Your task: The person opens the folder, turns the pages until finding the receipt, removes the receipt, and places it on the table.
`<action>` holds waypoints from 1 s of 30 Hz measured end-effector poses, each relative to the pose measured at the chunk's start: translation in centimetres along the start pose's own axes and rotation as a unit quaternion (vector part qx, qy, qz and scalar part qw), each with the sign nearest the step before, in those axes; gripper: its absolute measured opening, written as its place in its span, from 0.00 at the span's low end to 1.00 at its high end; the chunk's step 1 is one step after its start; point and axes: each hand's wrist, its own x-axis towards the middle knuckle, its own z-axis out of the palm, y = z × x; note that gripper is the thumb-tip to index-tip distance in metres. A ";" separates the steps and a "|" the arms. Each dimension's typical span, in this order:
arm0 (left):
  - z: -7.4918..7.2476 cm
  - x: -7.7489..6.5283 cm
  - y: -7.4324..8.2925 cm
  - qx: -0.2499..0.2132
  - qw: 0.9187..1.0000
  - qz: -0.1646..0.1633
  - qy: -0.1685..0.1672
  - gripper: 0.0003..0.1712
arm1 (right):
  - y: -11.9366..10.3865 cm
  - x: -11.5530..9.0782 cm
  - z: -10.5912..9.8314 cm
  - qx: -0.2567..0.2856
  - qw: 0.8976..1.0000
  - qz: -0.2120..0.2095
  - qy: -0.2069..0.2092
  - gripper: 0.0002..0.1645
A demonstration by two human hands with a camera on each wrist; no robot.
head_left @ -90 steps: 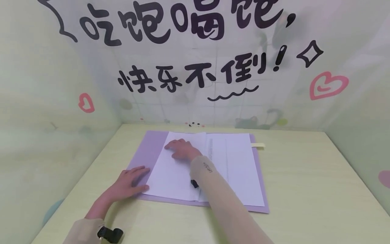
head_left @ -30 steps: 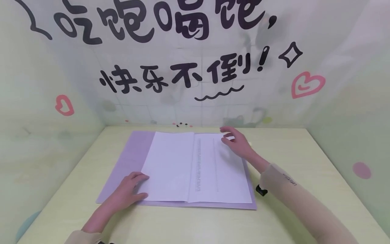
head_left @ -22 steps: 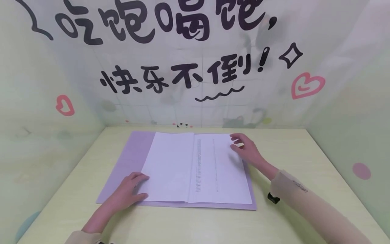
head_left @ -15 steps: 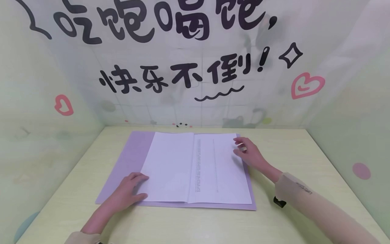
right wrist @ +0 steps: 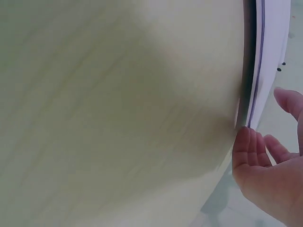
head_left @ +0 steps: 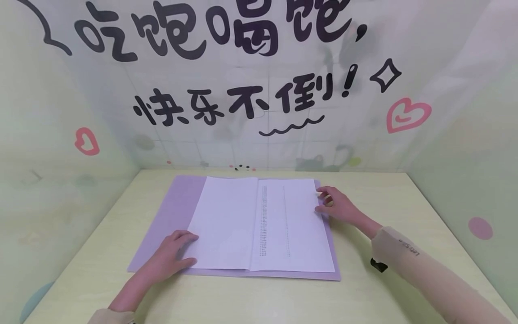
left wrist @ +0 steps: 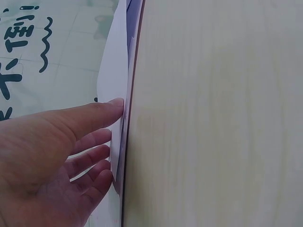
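A purple folder (head_left: 176,202) lies spread on the table with white pages inside. Its left page (head_left: 226,216) is blank, while the right page (head_left: 303,238) carries a narrow printed column and a dotted line. My left hand (head_left: 167,257) rests at the lower left edge of the left page, fingers extended; the left wrist view shows the thumb and fingertips along the paper edge (left wrist: 113,71). At the upper right edge of the folder is my right hand (head_left: 340,207). In the right wrist view its thumb (right wrist: 286,100) stands apart from the fingers, whose tips reach the folder's edge.
The pale wooden table (head_left: 259,299) extends around the folder. Behind it stands a light wall (head_left: 226,148) with large black characters and pink hearts, and side panels rise at left and right. A black wrist device (head_left: 378,265) sits under the right sleeve.
My right hand has gone from the left page across to the folder's right edge, sliding down it slightly of late. The left hand has moved onto the page's edge and stayed.
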 end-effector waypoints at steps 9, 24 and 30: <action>0.1 0.0 0.0 0.002 1.000 -0.002 -0.002 0.30 | 1.1 0.5 0.0 -0.011 0.999 0.016 -0.027 0.38; 0.1 -0.1 0.0 -0.006 1.000 -0.005 -0.002 0.29 | 1.3 1.4 -0.1 -0.035 0.997 0.024 -0.069 0.40; 0.1 0.0 0.1 -0.005 1.000 0.000 0.001 0.29 | 1.5 1.4 -0.1 -0.047 0.996 0.031 -0.069 0.39</action>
